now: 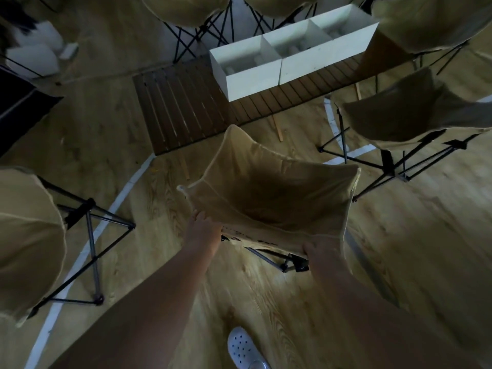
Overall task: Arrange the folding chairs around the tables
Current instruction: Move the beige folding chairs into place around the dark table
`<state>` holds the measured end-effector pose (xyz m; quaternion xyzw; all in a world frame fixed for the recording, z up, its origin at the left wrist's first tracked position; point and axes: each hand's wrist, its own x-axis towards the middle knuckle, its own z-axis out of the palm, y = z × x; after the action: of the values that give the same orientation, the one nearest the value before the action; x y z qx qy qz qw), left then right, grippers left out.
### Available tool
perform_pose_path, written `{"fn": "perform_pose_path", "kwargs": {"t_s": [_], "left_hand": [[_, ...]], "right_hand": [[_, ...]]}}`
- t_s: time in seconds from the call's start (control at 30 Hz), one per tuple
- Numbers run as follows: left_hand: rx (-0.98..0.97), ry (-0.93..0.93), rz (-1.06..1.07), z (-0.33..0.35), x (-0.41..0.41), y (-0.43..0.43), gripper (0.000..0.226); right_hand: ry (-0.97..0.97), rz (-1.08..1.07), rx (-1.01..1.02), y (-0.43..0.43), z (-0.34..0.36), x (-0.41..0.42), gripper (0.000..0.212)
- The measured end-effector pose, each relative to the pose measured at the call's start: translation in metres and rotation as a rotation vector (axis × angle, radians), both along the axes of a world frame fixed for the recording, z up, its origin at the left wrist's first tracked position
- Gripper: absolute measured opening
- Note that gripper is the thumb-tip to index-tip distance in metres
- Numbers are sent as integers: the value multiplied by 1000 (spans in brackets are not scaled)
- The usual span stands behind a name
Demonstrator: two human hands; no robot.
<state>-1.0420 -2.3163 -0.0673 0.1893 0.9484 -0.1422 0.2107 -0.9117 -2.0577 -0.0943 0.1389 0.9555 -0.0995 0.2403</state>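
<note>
A beige canvas folding chair [271, 193] with a black metal frame stands on the wood floor just in front of me, its seat facing the low slatted wooden table [181, 107]. My left hand [203, 225] grips the near left edge of its backrest. My right hand [322, 249] grips the near right edge. Another beige folding chair [415, 115] stands to the right of the table, and one more beige folding chair [29, 235] is at my left.
Three white open boxes [292, 49] sit in a row on the table. More beige chairs [186, 6] stand beyond the table at the top. White tape lines [87, 243] run across the floor. My white shoe [243, 347] shows at the bottom.
</note>
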Motion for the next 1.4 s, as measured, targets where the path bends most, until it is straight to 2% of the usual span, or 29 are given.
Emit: {"fn": "perform_pose_path", "kwargs": {"t_s": [0.37,0.6,0.67,0.77,0.83,0.87,1.0,1.13,1.17,1.27,1.4], "left_hand": [[21,-4,171,-3,11,46,36],[15,-14,353,3,23,91,36],[20,9,420,3,28,102,34],[26,17,546,-3,35,124,34],[37,22,613,-7,38,141,36],[40,22,639,-8,39,150,36],[52,17,717,-11,40,185,35],[74,33,786,-10,38,209,37],[70,34,791,-9,38,212,38],[76,40,810,-10,39,216,39],[91,73,802,-18,40,213,36]], "right_hand": [[-72,103,-24,53,4,-42,11],[-87,375,18,114,15,-86,18],[-89,509,31,127,14,-100,19],[-99,678,56,150,19,-119,9],[-20,689,69,167,17,-131,17],[-16,764,64,175,19,-137,18],[-73,916,115,193,49,-154,27],[-70,878,78,208,59,-165,28],[-96,787,69,212,58,-165,26],[-113,691,80,217,54,-167,26],[-66,705,69,221,43,-168,23]]}}
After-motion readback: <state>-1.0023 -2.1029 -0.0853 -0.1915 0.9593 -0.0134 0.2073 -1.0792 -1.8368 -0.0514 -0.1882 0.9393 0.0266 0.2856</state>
